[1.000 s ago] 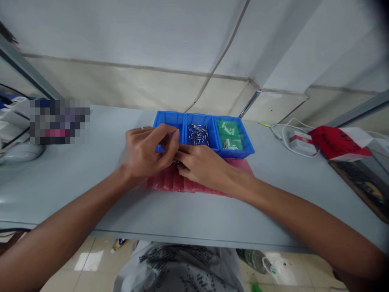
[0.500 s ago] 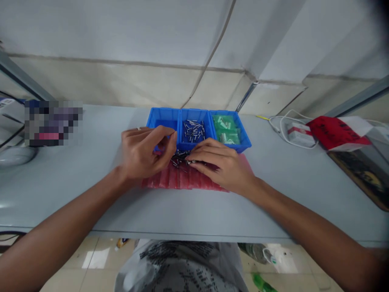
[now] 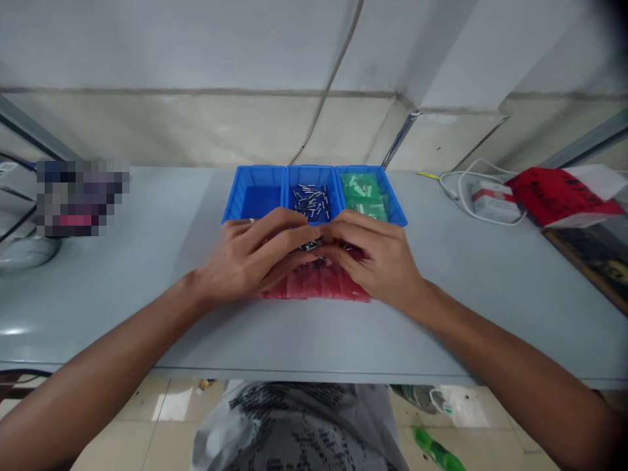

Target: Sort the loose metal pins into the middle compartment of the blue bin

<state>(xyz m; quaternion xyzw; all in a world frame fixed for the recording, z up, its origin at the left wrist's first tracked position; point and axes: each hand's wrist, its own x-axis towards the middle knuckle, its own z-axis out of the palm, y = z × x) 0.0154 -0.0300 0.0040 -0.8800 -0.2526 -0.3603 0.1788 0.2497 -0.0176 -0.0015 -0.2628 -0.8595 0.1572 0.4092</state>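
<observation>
My left hand and my right hand meet at their fingertips over a small pile of black and silver metal pins. The right fingers are closed in a pinch, with bits of metal pins at their tips. Curled over the pile from the other side, the left fingers are closed too; what they grip is hidden. Beneath the pile lies a sheet of pink-red plastic packaging, partly covered by both hands.
Behind the hands stand three joined blue bins. More pins lie in the middle bin, and green packets in the right one. White cable, a small box and red packaging sit to the right. A computer mouse is at left.
My left hand has moved right from its raised pinch and now meets the right fingertips over the pins. My right hand has stayed near the pile. The view has shifted slightly.
</observation>
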